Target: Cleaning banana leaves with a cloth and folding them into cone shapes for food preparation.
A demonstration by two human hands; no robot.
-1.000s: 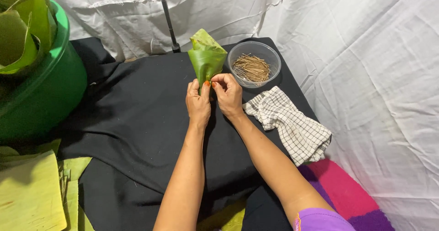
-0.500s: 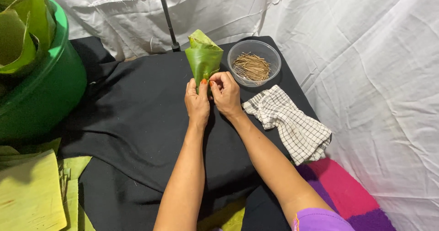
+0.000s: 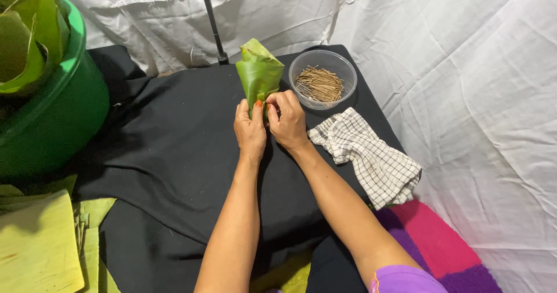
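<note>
Leaf cone point(image 3: 259, 75): a glossy green banana leaf folded into a tapering parcel – wide and open-edged at the top, narrowing to a point between the two hands; smooth, waxy surface with fine lengthwise ribs. It stands near upright above the black cloth at the middle of the tabletop.
Left hand point(image 3: 249, 129): closed around the cone's lower tip from about 8 o'clock, thumb pressed flat on the leaf; an orange-painted nail shows.
Right hand point(image 3: 287, 119): fingers curled tight, pinching the same lower tip from about 4 o'clock; knuckles touch those of the left hand.
Black cloth point(image 3: 168, 148): matte, soft, lightly creased fabric draped over the tabletop.
Plastic bowl point(image 3: 346, 67): round, clear and thin-walled, at 2 o'clock from the cone and just beside it; it holds a loose heap of thin, pale brown sticks point(image 3: 319, 84) – dry and straight.
Checked towel point(image 3: 368, 156): white woven cloth with a fine dark grid, crumpled, at 4 o'clock from the hands.
Green tub point(image 3: 58, 113): large, round, smooth plastic, at 9 o'clock, with curled leaf pieces standing in it.
Cut leaves point(image 3: 35, 246): flat, yellow-green sheets stacked at 7 o'clock, their surfaces dull and ribbed.
White sheet point(image 3: 452, 67): wrinkled fabric hung behind and to the right.
Mat point(image 3: 441, 241): fuzzy pink and purple, at 5 o'clock.
</note>
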